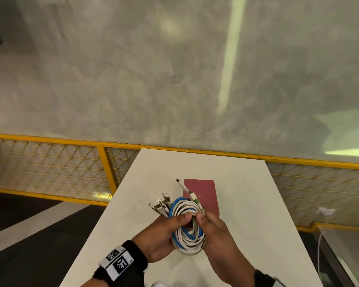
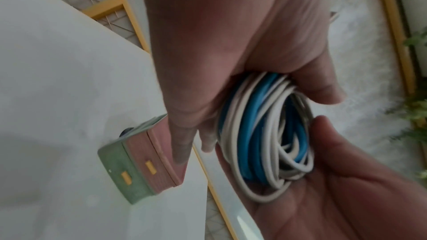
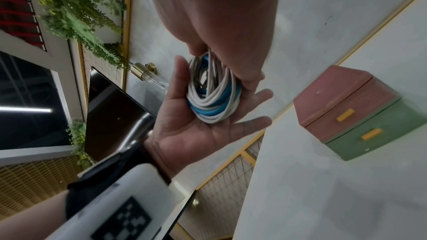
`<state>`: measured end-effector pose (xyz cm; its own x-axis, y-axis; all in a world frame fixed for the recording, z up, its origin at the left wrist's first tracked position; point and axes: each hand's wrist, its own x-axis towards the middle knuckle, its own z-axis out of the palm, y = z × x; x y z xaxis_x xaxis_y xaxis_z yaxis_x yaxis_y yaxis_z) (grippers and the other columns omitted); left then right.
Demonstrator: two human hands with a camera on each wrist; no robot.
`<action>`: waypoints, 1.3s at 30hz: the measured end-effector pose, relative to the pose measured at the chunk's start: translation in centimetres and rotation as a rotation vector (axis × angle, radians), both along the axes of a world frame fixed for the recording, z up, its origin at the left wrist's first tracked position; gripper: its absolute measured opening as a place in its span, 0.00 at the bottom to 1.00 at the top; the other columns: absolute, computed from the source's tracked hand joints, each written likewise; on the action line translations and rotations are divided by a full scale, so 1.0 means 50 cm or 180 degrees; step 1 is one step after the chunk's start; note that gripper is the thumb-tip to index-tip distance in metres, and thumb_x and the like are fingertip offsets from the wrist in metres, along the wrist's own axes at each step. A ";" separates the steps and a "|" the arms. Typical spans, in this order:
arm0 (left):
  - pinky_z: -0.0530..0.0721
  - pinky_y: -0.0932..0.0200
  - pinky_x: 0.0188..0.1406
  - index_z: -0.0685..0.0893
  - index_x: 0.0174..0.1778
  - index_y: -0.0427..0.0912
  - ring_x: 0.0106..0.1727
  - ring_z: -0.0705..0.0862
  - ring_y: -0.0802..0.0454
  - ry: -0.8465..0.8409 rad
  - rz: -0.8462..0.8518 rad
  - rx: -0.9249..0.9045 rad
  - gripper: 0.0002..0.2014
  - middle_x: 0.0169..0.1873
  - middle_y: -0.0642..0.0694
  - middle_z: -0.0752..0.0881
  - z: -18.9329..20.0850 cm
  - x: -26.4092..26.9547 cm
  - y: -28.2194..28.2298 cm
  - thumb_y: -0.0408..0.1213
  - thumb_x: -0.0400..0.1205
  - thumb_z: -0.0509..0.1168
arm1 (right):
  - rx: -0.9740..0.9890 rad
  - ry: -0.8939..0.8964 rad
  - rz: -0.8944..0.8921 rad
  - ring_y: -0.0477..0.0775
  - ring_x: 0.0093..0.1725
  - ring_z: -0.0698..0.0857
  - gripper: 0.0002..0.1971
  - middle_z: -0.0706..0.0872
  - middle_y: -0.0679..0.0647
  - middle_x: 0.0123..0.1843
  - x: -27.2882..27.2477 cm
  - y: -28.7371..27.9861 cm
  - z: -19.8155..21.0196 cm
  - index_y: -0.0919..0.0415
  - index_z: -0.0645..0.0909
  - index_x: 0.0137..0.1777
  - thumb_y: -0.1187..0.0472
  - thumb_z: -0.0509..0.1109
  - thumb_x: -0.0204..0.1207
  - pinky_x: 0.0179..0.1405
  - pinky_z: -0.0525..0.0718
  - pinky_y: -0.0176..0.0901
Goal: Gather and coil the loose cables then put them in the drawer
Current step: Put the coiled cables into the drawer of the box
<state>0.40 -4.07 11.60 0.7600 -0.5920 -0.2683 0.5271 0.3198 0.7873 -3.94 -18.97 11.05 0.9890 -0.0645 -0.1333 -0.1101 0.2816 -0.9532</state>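
We hold the cables (image 1: 187,226) already wound into one coil, blue and white loops together, our left hand (image 1: 158,235) and right hand (image 1: 218,237) both in a closed grip around it above the surface (image 1: 257,204). The plugs (image 1: 160,204) stick out beyond the grip. Just past them sits the drawer box (image 1: 203,193), both drawers shut. Coiling looks done; opening a drawer and stowing remain.

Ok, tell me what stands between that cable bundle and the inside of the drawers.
Only the drawer fronts. Both hands, left hand and right hand, hold the coiled cables above the table. On the drawer unit the pink drawer and the green drawer are shut; nothing else visibly blocks the way.
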 end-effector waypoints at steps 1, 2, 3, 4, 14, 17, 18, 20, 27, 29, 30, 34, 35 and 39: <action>0.83 0.42 0.65 0.84 0.66 0.31 0.63 0.86 0.36 0.0022 -0.0033 0.0006 0.21 0.62 0.29 0.86 -0.005 -0.003 0.000 0.36 0.78 0.72 | -0.0144 0.0060 0.0076 0.58 0.62 0.89 0.14 0.90 0.61 0.61 0.001 0.001 -0.005 0.59 0.84 0.65 0.59 0.62 0.86 0.67 0.84 0.56; 0.84 0.42 0.63 0.85 0.66 0.31 0.63 0.86 0.37 0.0026 -0.0007 0.0019 0.21 0.62 0.29 0.86 -0.009 -0.007 -0.001 0.36 0.78 0.72 | -0.0290 0.0103 0.0144 0.54 0.66 0.86 0.15 0.88 0.56 0.65 0.003 0.004 -0.012 0.53 0.82 0.69 0.54 0.63 0.85 0.72 0.80 0.57; 0.85 0.44 0.61 0.85 0.65 0.30 0.62 0.87 0.37 0.0052 0.0061 0.0003 0.21 0.62 0.29 0.87 -0.017 -0.013 -0.004 0.35 0.77 0.72 | -0.0432 0.0138 0.0196 0.50 0.71 0.82 0.19 0.84 0.51 0.72 0.005 0.010 -0.020 0.45 0.78 0.73 0.49 0.62 0.84 0.76 0.75 0.56; 0.86 0.45 0.59 0.85 0.65 0.30 0.62 0.87 0.38 0.0108 0.0163 -0.0053 0.22 0.62 0.29 0.87 -0.027 -0.017 -0.006 0.35 0.76 0.73 | -0.0588 0.0180 0.0234 0.45 0.75 0.77 0.22 0.78 0.44 0.76 0.006 0.016 -0.023 0.39 0.72 0.77 0.47 0.62 0.83 0.80 0.71 0.53; 0.86 0.42 0.57 0.84 0.64 0.29 0.60 0.88 0.32 0.0285 0.1206 0.0011 0.22 0.59 0.26 0.88 -0.097 -0.052 -0.006 0.32 0.73 0.70 | -0.0685 0.1080 0.0552 0.48 0.87 0.51 0.29 0.56 0.36 0.86 0.029 0.051 -0.059 0.26 0.61 0.79 0.34 0.56 0.76 0.84 0.54 0.63; 0.86 0.38 0.57 0.80 0.69 0.27 0.61 0.84 0.29 0.0647 0.1415 0.0019 0.26 0.62 0.23 0.84 -0.115 -0.055 -0.004 0.34 0.75 0.70 | -0.0621 0.1556 0.0893 0.56 0.82 0.66 0.32 0.68 0.39 0.83 0.050 0.053 -0.072 0.21 0.60 0.75 0.28 0.59 0.69 0.79 0.58 0.72; 0.84 0.36 0.58 0.79 0.70 0.27 0.61 0.83 0.29 0.0770 0.1455 -0.0019 0.26 0.63 0.21 0.82 -0.117 -0.055 -0.002 0.35 0.76 0.69 | -0.0584 0.1645 0.0993 0.56 0.79 0.71 0.34 0.71 0.38 0.81 0.057 0.054 -0.080 0.20 0.60 0.74 0.25 0.61 0.66 0.77 0.59 0.74; 0.84 0.36 0.59 0.80 0.68 0.27 0.58 0.84 0.31 0.0924 0.1496 -0.0095 0.24 0.59 0.23 0.84 -0.120 -0.051 0.006 0.35 0.77 0.68 | -0.0478 0.1650 0.0969 0.54 0.74 0.78 0.39 0.77 0.38 0.77 0.067 0.049 -0.095 0.23 0.64 0.74 0.19 0.62 0.60 0.75 0.66 0.72; 0.87 0.41 0.51 0.87 0.58 0.32 0.46 0.90 0.35 0.0853 0.1617 -0.0159 0.17 0.50 0.30 0.88 -0.119 -0.007 0.077 0.38 0.76 0.68 | 0.0507 0.2102 -0.0202 0.62 0.52 0.86 0.17 0.86 0.62 0.54 0.097 -0.042 -0.172 0.59 0.79 0.63 0.48 0.66 0.80 0.49 0.80 0.53; 0.84 0.38 0.55 0.88 0.56 0.33 0.48 0.90 0.34 0.0828 0.1598 -0.0207 0.16 0.51 0.29 0.88 -0.121 0.002 0.090 0.37 0.77 0.68 | 0.0565 0.2169 -0.0356 0.61 0.52 0.85 0.15 0.86 0.61 0.54 0.108 -0.050 -0.193 0.58 0.80 0.61 0.50 0.68 0.80 0.52 0.77 0.54; 0.83 0.37 0.57 0.89 0.55 0.33 0.48 0.89 0.33 0.0822 0.1586 -0.0230 0.15 0.50 0.29 0.88 -0.122 0.004 0.093 0.37 0.77 0.68 | 0.0562 0.2200 -0.0417 0.61 0.53 0.84 0.15 0.86 0.60 0.55 0.115 -0.049 -0.202 0.59 0.80 0.60 0.50 0.68 0.80 0.53 0.76 0.54; 0.80 0.36 0.62 0.90 0.55 0.33 0.52 0.88 0.32 0.0842 0.1571 -0.0195 0.15 0.52 0.29 0.87 -0.128 0.009 0.096 0.36 0.76 0.69 | 0.0484 0.2261 -0.0596 0.59 0.57 0.85 0.17 0.87 0.58 0.58 0.140 -0.044 -0.221 0.58 0.80 0.60 0.48 0.69 0.79 0.56 0.77 0.56; 0.79 0.36 0.63 0.90 0.54 0.33 0.53 0.87 0.32 0.0853 0.1566 -0.0190 0.14 0.52 0.28 0.87 -0.128 0.009 0.096 0.36 0.75 0.69 | 0.0464 0.2290 -0.0619 0.59 0.57 0.85 0.17 0.87 0.58 0.59 0.146 -0.042 -0.225 0.58 0.80 0.61 0.49 0.69 0.79 0.56 0.77 0.56; 0.77 0.34 0.66 0.92 0.49 0.34 0.52 0.87 0.33 0.0876 0.1565 -0.0162 0.12 0.50 0.28 0.88 -0.125 0.009 0.092 0.35 0.75 0.69 | 0.0405 0.2334 -0.0705 0.58 0.55 0.85 0.12 0.88 0.58 0.58 0.160 -0.043 -0.228 0.59 0.81 0.58 0.55 0.69 0.78 0.55 0.77 0.56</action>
